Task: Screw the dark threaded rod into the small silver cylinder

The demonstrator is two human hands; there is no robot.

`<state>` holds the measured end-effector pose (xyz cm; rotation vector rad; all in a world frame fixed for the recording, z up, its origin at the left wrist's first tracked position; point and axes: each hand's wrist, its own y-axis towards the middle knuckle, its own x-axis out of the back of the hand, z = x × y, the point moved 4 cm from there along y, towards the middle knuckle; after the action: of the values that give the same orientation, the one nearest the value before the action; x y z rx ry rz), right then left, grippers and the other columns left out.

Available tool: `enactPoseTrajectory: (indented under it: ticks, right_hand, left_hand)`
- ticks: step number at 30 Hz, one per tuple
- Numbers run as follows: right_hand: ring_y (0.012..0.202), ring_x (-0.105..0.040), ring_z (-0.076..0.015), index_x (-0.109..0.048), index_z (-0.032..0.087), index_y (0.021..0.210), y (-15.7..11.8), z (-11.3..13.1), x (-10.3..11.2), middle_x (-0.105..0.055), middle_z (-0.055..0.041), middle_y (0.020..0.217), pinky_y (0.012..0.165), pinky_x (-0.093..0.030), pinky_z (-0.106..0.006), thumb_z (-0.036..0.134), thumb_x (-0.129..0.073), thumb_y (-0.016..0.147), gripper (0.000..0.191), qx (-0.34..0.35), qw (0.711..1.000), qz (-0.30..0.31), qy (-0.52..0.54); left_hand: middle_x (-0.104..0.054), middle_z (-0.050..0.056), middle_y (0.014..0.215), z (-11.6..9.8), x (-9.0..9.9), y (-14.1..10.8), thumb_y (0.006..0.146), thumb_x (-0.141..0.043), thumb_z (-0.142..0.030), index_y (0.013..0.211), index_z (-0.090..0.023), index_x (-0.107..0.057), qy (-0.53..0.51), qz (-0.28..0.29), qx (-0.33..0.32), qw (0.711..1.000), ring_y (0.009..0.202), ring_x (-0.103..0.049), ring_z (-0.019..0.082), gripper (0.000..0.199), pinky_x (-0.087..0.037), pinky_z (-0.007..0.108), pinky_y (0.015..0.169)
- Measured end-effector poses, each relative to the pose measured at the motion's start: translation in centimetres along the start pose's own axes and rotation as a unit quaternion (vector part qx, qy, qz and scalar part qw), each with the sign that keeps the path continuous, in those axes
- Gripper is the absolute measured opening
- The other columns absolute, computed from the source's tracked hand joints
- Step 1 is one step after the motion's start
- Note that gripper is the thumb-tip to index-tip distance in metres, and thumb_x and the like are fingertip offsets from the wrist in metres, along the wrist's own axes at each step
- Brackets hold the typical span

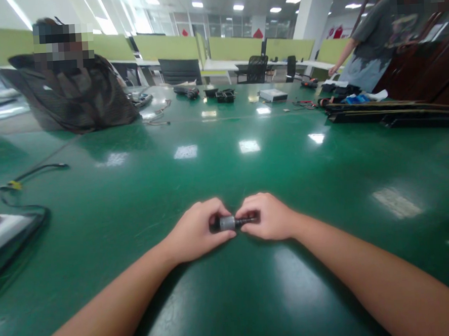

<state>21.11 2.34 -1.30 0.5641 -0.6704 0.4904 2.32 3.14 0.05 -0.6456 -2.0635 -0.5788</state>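
Observation:
A small dark cylindrical part (227, 223) with a silver-grey band lies level between my hands, just above or on the green table (224, 168). My left hand (196, 230) is closed around its thicker end, thumb along the near side and fingers over the far side. From the right end of the band runs a thin, dark, ribbed shaft (245, 221). My right hand (271, 217) pinches this shaft between thumb and fingers. Whether shaft and cylinder are one piece I cannot tell. The fingertips of both hands come close together, and the part's outer ends are partly hidden.
A cable (38, 169) and a flat grey device (8, 232) lie at left. A large dark bag (79, 96) stands far left. Black parts (225, 95) and a silver box (272, 95) lie at the back. A person (376, 42) stands back right, near stacked dark panels (392, 112).

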Motion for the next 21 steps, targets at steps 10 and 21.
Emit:
enactPoseTrajectory:
  ticks: [10,21]
  right_hand:
    - [0.070,-0.062,-0.0140,-0.075,0.018,0.092,0.06,0.07,0.00,-0.070,-0.0006,0.081,0.073,-0.047,-0.027,0.013,-0.075,0.073,0.019,-0.007,1.000,0.011,-0.004]
    - [0.074,-0.063,-0.0144,-0.076,0.019,0.092,0.11,0.25,0.15,-0.072,0.0000,0.083,0.075,-0.045,-0.028,0.020,-0.077,0.076,0.016,-0.010,1.000,0.005,-0.017]
  left_hand:
    - [-0.066,-0.001,0.081,0.16,-0.04,-0.09,0.078,-0.076,-0.038,0.091,-0.021,-0.065,-0.007,0.005,0.008,1.000,0.071,-0.059,0.016,0.024,-0.041,0.028,0.066]
    - [-0.065,0.000,0.082,0.53,0.03,-0.09,0.078,-0.077,-0.036,0.093,-0.022,-0.065,-0.006,0.012,0.020,1.000,0.074,-0.059,0.018,0.024,-0.041,0.029,0.069]
